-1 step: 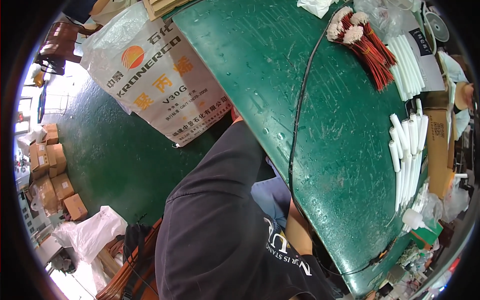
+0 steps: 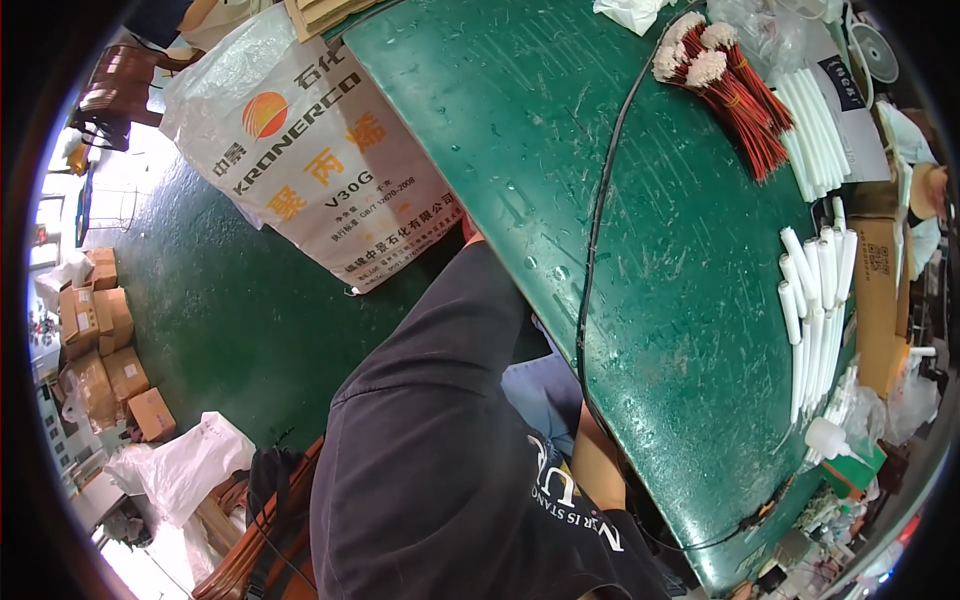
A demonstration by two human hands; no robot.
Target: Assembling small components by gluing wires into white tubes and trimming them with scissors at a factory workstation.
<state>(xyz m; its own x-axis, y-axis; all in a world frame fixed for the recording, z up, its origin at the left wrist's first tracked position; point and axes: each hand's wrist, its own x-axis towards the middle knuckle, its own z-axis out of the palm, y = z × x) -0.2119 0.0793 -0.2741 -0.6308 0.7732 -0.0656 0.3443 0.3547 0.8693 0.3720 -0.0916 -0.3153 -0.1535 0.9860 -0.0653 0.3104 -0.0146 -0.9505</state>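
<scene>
My left arm, in a dark sleeve (image 2: 430, 315), reaches to the edge of the green tabletop (image 2: 500, 130). Only a sliver of skin shows past the cuff, beside a large white printed woven sack (image 2: 325, 190); the left hand itself is hidden. Bare skin of my right forearm (image 2: 598, 465) shows under the near table edge, and its hand is out of sight below the top. A patch of blue cloth (image 2: 540, 395) lies between the arms. What either hand holds or touches cannot be seen.
A black cable (image 2: 597, 220) runs across the tabletop. Bundled red wires with white ends (image 2: 735, 100), white tubes (image 2: 815, 135) and foam-like white rolls (image 2: 820, 270) lie along the right. Cardboard boxes (image 2: 95, 330), a plastic bag (image 2: 195, 460) and a brown chair (image 2: 275, 540) are at left.
</scene>
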